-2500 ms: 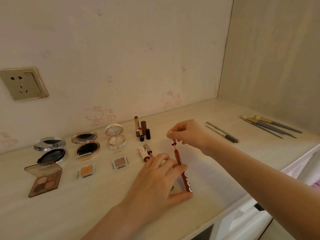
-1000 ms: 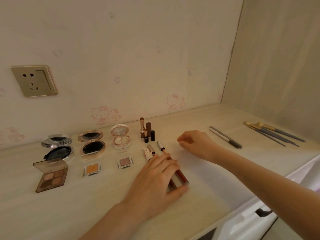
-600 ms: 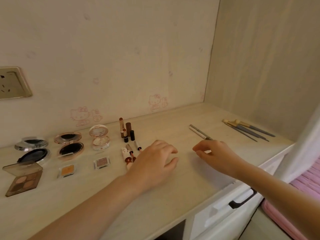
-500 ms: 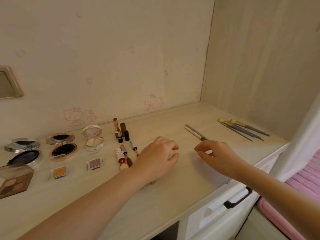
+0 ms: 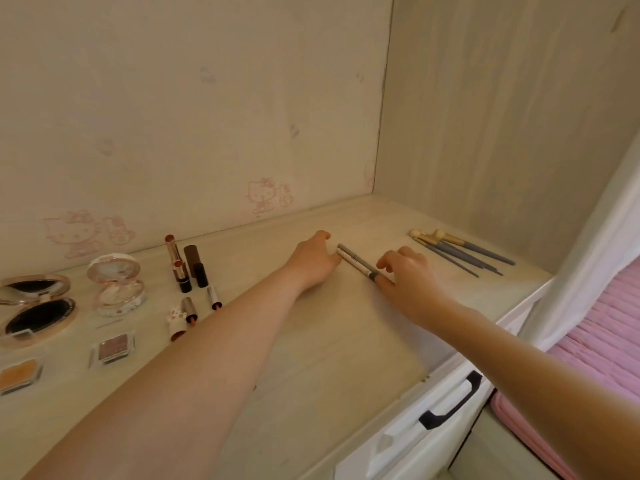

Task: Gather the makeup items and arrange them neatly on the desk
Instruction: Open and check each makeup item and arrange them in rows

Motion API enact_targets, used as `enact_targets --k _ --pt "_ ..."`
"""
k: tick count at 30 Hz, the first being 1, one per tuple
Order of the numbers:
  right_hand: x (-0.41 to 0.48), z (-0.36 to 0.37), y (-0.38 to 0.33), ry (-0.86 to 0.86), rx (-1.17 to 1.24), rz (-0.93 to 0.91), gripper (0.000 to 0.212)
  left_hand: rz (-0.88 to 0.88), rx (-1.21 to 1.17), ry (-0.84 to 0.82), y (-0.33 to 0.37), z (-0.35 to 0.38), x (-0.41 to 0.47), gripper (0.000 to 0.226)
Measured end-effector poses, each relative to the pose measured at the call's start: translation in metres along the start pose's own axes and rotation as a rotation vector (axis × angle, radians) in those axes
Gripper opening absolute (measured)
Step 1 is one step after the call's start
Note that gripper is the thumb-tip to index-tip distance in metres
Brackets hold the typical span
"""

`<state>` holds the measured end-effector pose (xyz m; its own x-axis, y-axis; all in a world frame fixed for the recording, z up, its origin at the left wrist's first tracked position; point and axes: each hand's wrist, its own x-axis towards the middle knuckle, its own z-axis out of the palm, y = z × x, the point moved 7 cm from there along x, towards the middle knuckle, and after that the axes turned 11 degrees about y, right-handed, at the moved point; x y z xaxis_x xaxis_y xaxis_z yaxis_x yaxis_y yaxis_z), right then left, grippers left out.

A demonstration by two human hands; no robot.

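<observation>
Two slim eye pencils [image 5: 356, 260], one grey and one white, lie side by side on the pale desk [image 5: 332, 348], right of centre. My left hand [image 5: 313, 259] rests at their far end, thumb against the white pencil and fingers loosely bent. At their near, dark-tipped end, my right hand [image 5: 407, 277] pinches them between thumb and fingertips. Lipsticks [image 5: 181, 268] stand at the back left. In front of them lie several lip gloss tubes [image 5: 188, 311], partly hidden by my left forearm.
Open compacts [image 5: 116, 285] [image 5: 34, 306] and small eyeshadow pans [image 5: 114, 346] [image 5: 19, 372] sit at the far left. Several makeup brushes [image 5: 460, 252] lie at the back right by the side wall. A drawer with a black handle [image 5: 450, 403] is below the desk edge, and pink bedding [image 5: 606, 341] lies right.
Both hands let go of the red lip gloss tube by the others and moved right. They now meet at the two pencils. The view turned right.
</observation>
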<state>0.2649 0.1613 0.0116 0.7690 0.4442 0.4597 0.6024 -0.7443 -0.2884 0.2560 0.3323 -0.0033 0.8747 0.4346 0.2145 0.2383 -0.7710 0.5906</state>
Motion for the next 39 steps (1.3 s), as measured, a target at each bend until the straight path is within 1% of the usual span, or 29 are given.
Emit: enact_targets --k 2,5,9,13,16,18,19,23,25,28,31,34,36,39 --pt "0.001 0.004 0.000 -0.001 -0.013 -0.009 0.023 -0.030 -0.053 -0.011 -0.002 0.003 0.006 0.055" --pt "-0.002 0.006 0.000 0.022 -0.026 -0.039 0.020 -0.031 -0.115 -0.020 0.001 0.006 0.007 0.051" --pt "-0.004 0.006 -0.002 0.047 -0.015 -0.042 0.018 -0.006 -0.143 0.039 0.001 0.002 0.005 0.044" --pt "-0.006 0.005 -0.004 0.019 0.032 -0.016 0.015 0.008 -0.197 0.117 0.003 -0.005 0.000 0.036" --pt "-0.006 0.003 -0.005 0.019 0.034 0.001 0.013 -0.036 -0.318 0.166 0.005 -0.011 -0.005 0.028" --pt "-0.007 0.002 -0.004 0.019 0.035 0.029 0.011 -0.077 -0.427 0.149 0.008 -0.013 -0.009 0.024" --pt "-0.007 0.001 -0.004 0.017 0.032 0.043 0.010 -0.064 -0.419 0.131 0.011 -0.013 -0.012 0.023" --pt "-0.009 0.002 -0.005 0.009 0.009 0.065 0.013 0.129 -0.103 0.054 0.020 -0.007 -0.026 0.025" --pt "-0.010 0.002 -0.006 0.010 0.028 0.072 0.015 0.197 -0.038 0.020 0.020 -0.004 -0.032 0.025" --pt "-0.011 0.002 -0.005 -0.001 0.048 0.086 0.016 0.299 0.060 0.042 0.023 -0.007 -0.037 0.022" --pt "-0.013 0.002 -0.008 -0.024 0.019 0.076 0.017 0.391 0.135 0.058 0.029 -0.013 -0.043 0.016" --pt "-0.017 -0.001 -0.015 -0.009 -0.015 0.020 0.016 0.472 0.191 -0.004 0.034 -0.012 -0.055 0.021" --pt "-0.020 -0.009 -0.023 0.016 0.003 -0.009 0.014 0.498 0.196 -0.032 0.036 -0.016 -0.065 0.020" --pt "-0.025 -0.021 -0.034 0.026 0.084 -0.019 0.013 0.498 0.159 -0.011 0.035 -0.031 -0.077 0.016"
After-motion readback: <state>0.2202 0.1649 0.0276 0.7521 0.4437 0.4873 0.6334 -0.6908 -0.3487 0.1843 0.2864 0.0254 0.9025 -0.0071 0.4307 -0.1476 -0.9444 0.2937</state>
